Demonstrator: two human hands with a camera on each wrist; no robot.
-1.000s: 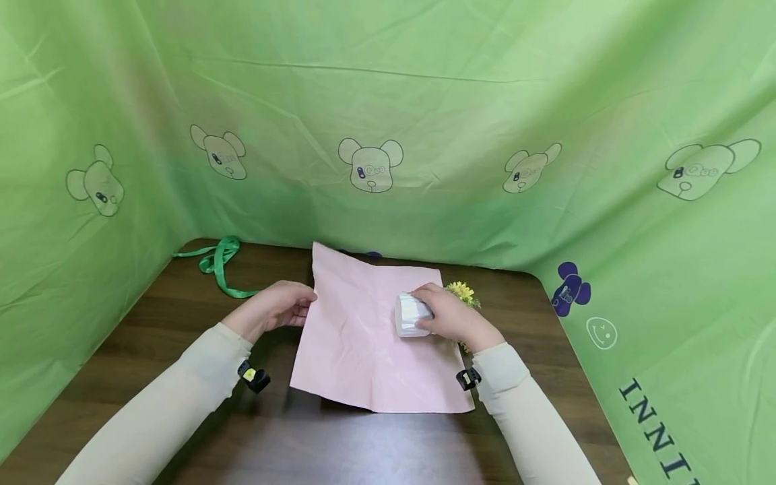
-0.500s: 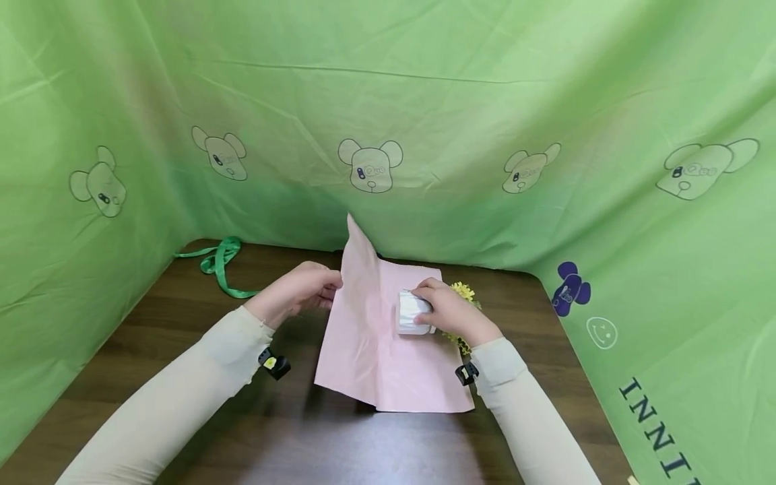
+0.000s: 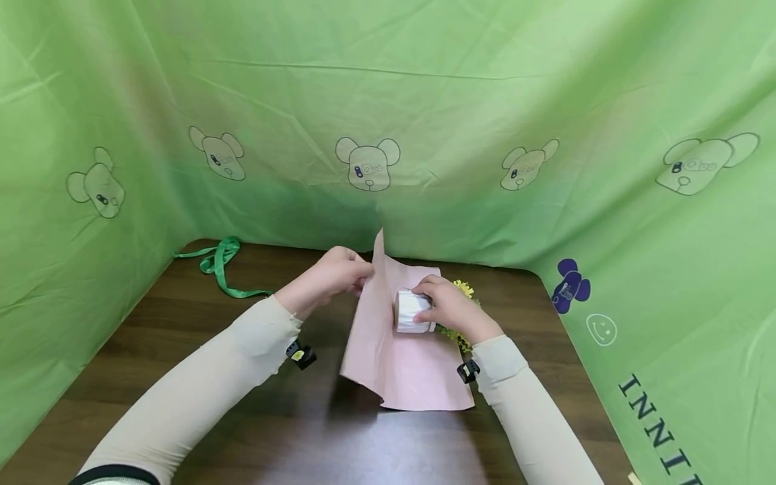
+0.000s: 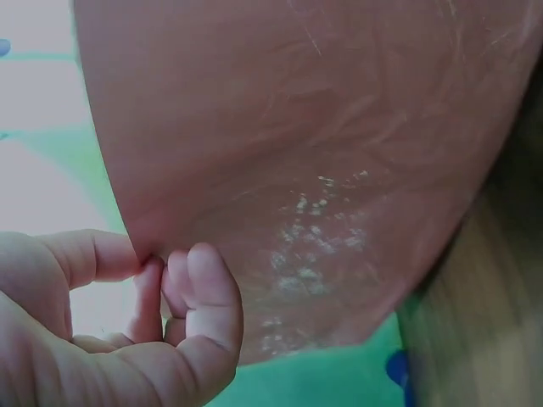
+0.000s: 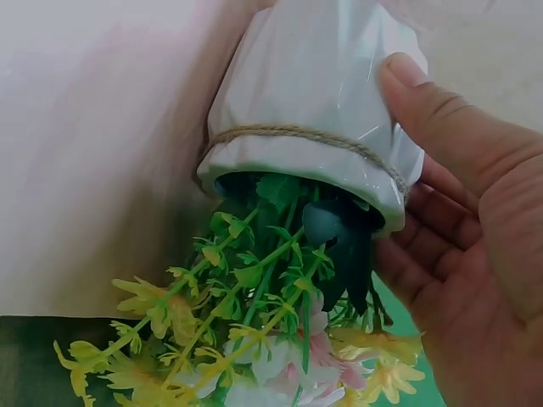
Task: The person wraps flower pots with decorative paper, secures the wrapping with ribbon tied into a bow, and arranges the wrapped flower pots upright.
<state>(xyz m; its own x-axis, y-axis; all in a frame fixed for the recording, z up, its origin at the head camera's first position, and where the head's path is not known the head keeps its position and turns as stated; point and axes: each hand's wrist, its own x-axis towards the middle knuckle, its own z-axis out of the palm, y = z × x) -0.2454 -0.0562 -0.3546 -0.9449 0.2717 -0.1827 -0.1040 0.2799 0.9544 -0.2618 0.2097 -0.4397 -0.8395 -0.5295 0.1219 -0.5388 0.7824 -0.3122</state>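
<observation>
A sheet of pink wrapping paper [image 3: 424, 377] lies on the table with its left half raised almost upright. My left hand [image 3: 336, 276] pinches the raised edge between thumb and fingers, plain in the left wrist view. On the flat half, a white flower pot [image 3: 411, 311] lies on its side, base to the left. My right hand [image 3: 451, 306] grips the pot's body from the right. In the right wrist view, twine [image 5: 305, 136] circles the pot near its rim, and yellow and pink flowers [image 5: 254, 339] with green stems spill from its mouth.
A loose green ribbon [image 3: 223, 263] lies at the table's back left. Green cloth [image 3: 364, 101] printed with bear heads hangs around the back and sides of the brown wooden table [image 3: 254, 431].
My left hand has moved right, lifting the paper's left half from a shallow slope to nearly upright beside the pot. My right hand stays on the pot, almost unmoved.
</observation>
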